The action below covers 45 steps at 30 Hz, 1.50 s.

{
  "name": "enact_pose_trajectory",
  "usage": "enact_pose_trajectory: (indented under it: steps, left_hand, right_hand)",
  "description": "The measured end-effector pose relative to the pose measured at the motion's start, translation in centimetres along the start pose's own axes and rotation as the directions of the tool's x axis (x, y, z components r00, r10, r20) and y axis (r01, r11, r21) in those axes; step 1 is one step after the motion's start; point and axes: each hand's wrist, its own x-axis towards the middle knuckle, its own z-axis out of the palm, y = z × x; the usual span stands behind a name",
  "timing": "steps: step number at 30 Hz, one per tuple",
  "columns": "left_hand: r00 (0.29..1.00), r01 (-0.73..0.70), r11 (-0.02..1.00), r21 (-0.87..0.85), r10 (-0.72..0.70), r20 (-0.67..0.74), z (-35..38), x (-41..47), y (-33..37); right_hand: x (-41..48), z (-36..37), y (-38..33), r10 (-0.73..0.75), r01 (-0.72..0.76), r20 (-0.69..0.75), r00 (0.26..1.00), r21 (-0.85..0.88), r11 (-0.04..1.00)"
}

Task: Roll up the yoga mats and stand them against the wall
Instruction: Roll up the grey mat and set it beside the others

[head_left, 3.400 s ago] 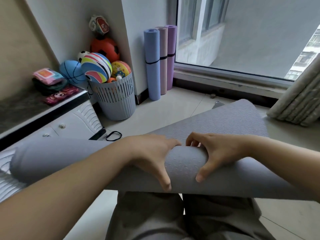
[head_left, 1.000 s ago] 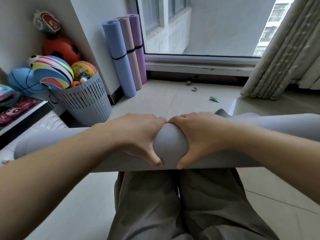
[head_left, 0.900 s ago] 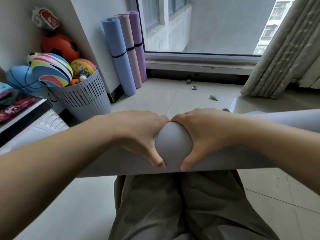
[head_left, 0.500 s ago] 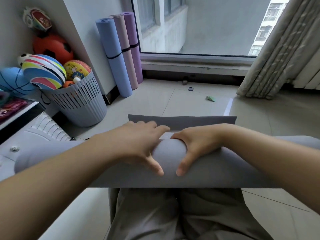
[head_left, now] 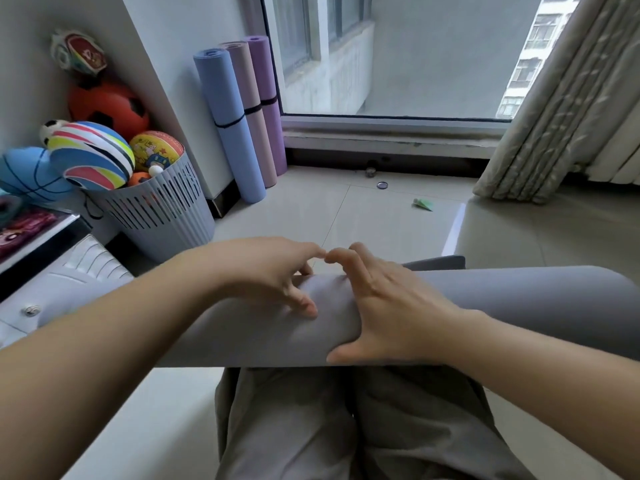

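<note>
Left hand [head_left: 273, 277], right hand [head_left: 393, 308] — grey mat [head_left: 526, 299]

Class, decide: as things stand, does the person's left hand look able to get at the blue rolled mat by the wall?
Probably not. The left hand holds the grey mat; the blue mat stands far off across open floor.

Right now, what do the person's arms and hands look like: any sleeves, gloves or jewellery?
The left forearm and right forearm are bare to the frame's edge, with no sleeve in view. The left hand and right hand wear no gloves, and no ring, watch or bracelet shows. The nails that show look short. Below them the person wears loose grey trousers.
</note>
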Motion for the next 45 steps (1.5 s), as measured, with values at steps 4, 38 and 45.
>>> enact_pose_trajectory:
  steps: [4, 38, 45]
  left_hand:
    - [0.982, 0.072, 0.997, 0.033, -0.065, -0.18, 0.7, 0.3, 0.7]
    - [0.922, -0.041, 0.972, 0.23, 0.126, -0.367, 6.0, -1.9, 1.7]
    - [0.975, -0.038, 0.994, -0.099, 0.015, -0.22, 3.1, -0.7, -0.5]
  right_hand:
    - [1.3, -0.6, 1.4, 0.033, -0.033, -0.059, 0.998, 0.006, 0.999]
    - [-1.4, -1.6, 3.6, -0.071, 0.111, 0.186, 0.98, -0.212, 0.971]
    - [3.1, -4.2, 3.9, -0.062, 0.093, 0.298, 0.952, -0.092, 0.991]
